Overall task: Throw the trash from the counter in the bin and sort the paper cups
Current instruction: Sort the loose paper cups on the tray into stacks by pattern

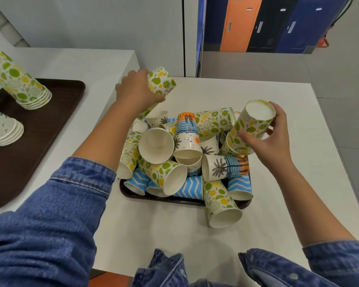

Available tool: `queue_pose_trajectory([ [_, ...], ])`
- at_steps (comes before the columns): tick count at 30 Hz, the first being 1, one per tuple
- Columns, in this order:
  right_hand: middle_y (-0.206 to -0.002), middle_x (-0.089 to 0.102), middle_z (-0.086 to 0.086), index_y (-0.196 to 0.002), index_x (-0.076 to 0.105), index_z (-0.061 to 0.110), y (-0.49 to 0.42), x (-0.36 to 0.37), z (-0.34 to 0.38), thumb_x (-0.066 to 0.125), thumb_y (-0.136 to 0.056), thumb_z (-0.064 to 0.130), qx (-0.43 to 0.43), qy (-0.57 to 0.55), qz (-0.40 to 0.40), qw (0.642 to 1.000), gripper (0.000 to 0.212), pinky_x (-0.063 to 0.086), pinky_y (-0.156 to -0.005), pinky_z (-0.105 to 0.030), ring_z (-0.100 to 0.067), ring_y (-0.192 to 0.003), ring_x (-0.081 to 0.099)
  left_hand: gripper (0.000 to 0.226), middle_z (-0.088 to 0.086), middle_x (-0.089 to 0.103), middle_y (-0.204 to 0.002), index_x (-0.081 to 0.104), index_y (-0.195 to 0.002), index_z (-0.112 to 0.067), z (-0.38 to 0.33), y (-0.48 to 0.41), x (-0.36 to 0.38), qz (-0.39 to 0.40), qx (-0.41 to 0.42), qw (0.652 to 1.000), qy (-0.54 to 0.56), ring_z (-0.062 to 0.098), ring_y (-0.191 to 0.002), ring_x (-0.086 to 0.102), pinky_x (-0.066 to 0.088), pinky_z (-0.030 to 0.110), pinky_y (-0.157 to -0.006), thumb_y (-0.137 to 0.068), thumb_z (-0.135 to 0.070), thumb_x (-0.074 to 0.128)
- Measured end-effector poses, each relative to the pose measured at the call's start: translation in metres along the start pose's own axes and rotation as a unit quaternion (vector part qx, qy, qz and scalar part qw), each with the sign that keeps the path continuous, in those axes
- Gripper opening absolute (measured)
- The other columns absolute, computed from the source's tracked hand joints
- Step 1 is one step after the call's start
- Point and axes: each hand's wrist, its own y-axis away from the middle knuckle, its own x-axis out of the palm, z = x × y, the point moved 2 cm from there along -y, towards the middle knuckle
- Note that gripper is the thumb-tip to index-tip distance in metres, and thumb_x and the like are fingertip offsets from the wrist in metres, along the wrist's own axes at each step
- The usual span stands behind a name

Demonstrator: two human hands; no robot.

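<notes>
left grip [137,91] grasps citrus cup [161,80] | right grip [272,139] grasps second citrus cup [253,125] | best: nest both squarely onto citrus stack [19,79]

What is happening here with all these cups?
A person is sorting paper cups by pattern. The left hand grips one lime-print cup and the right hand grips a second lime-print cup, both by a small tray heaped with mixed cups. On the large tray at the left stand a lime-print stack and a sun-print stack.
</notes>
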Motion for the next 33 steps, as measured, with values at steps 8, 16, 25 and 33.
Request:
queue_pose_trajectory([
  [8,-0.134,0.044,0.01,-0.135,0.036,0.026,0.003,0.012,-0.016,0.084,-0.067,0.023,0.018,0.005,0.03,0.999,0.084,0.039,-0.087,-0.006,-0.009,-0.12,0.047,0.08,0.002,0.051,-0.132,0.04,-0.135,-0.018,0.0,0.025,-0.007,-0.052,0.006,0.976,0.21,0.017,-0.112,0.052,0.044,0.031,-0.084,-0.069,-0.044,0.077],
  [16,-0.132,0.043,0.01,-0.137,0.035,0.025,-0.005,0.013,-0.023,0.086,-0.064,0.024,0.038,0.005,0.038,0.999,0.089,0.046,-0.092,-0.024,-0.013,-0.118,0.048,0.073,-0.009,0.051,-0.109,0.043,-0.132,-0.019,0.008,0.039,-0.018,-0.073,0.005,0.948,0.311,0.011,-0.098,0.056,0.046,0.021,-0.074,-0.071,-0.039,0.078],
  [25,-0.14,0.041,0.0,-0.142,0.029,0.027,0.002,0.017,-0.037,0.087,-0.062,0.03,0.077,0.063,0.089,0.991,0.098,0.041,-0.101,-0.036,-0.015,-0.125,0.043,0.075,-0.009,0.052,-0.107,0.042,-0.133,-0.021,0.014,0.042,-0.015,-0.058,-0.009,0.939,0.339,0.011,-0.096,0.057,0.047,0.022,-0.073,-0.07,-0.039,0.079],
  [33,-0.135,0.044,0.001,-0.137,0.038,0.029,-0.045,0.014,0.02,0.066,-0.068,0.067,-0.079,0.166,0.07,0.98,0.083,0.036,-0.097,-0.027,-0.011,-0.122,0.044,0.074,-0.01,0.053,-0.109,0.041,-0.134,-0.022,0.012,0.047,-0.007,-0.041,0.003,0.932,0.36,0.005,-0.092,0.057,0.046,0.014,-0.067,-0.072,-0.038,0.078],
])
